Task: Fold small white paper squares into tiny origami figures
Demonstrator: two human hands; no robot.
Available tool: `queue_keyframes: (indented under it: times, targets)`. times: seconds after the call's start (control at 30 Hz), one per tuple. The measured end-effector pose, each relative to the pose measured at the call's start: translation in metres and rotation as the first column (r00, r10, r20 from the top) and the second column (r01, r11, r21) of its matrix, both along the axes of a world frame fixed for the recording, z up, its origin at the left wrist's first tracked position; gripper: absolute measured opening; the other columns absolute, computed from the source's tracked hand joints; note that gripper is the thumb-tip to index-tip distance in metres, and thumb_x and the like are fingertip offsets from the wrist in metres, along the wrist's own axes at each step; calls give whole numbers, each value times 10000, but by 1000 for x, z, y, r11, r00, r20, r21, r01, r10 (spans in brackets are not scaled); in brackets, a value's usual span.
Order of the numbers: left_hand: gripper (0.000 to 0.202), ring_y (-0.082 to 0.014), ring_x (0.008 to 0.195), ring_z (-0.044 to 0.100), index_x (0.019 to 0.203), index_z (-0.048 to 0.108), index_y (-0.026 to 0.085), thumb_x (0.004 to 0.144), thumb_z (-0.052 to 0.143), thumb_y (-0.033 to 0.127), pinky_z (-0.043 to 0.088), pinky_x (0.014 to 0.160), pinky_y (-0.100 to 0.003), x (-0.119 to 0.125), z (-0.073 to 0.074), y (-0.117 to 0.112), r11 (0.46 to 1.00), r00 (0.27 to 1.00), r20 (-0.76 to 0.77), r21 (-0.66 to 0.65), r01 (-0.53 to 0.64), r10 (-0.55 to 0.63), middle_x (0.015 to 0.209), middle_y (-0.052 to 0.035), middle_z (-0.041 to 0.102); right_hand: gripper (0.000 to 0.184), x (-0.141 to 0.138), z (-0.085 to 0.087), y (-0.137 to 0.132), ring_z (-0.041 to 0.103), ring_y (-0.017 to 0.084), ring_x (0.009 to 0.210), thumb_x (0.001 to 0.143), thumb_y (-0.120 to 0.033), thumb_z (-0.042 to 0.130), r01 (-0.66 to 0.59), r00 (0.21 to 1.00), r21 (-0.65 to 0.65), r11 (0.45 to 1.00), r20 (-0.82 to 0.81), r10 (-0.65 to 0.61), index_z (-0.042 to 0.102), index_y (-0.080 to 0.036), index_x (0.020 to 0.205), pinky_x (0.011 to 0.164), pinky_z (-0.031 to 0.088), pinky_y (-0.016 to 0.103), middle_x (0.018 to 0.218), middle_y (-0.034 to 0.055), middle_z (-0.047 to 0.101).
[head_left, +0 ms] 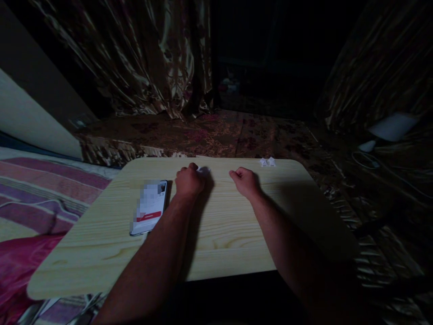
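The step in hand is probably the handling of one small white, paper-like piece (204, 170), which is showing just beside the left hand (189, 181). If we are taking the middle of the pale, wood-grained, round-cornered table (226, 246) as the centre of a clock, with 12 at its far edge, this piece is appearing near 12 o'clock. Seen from the left hand, it is sitting at about 2 o'clock, very close to the curled fingers; I cannot tell whether they are gripping its edge or only lying next to it. The right hand (246, 181) is forming a loose, closed fist between 1 and 2 o'clock, its thumb side pointing toward 9, and nothing is showing in its fingers; it is standing apart from the piece. Two small white, peaked, paper-like pieces (271, 161) are standing side by side at the far edge, about 2 o'clock from the right hand. A flat, rectangular phone (151, 203) with a bright screen and a red bar is lying near 10 o'clock. In my judgement, the next move is calling for a light, exact pinch, because such a thin piece is likely creasing easily.
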State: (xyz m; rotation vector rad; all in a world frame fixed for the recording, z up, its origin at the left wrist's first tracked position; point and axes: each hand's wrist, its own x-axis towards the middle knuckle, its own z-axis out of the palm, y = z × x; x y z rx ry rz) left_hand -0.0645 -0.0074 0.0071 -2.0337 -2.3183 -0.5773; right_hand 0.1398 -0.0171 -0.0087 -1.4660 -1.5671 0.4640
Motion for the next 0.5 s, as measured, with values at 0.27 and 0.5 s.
queue_keyframes:
  times: [0.27,0.5]
  targets:
    - [430,-275,911,591,1116,561,179,750,540,403,438,818,-363,1,3,-4,999,1000,-10,34,15,-14,997,-147,621,364,-1,-2,1,407,84,499,787,-468,525,-10,1000,5,1000,-14,10,499,-182,562,501,296,215,499,-58,444]
    - [434,-304,935,590,1136,561,205,755,542,413,442,779,-393,2,4,-7,999,999,-3,-29,-43,43,1003,-145,649,345,-2,1,-1,415,95,523,792,-461,506,-25,999,-34,999,-36,24,497,-191,579,516,321,217,525,-50,459]
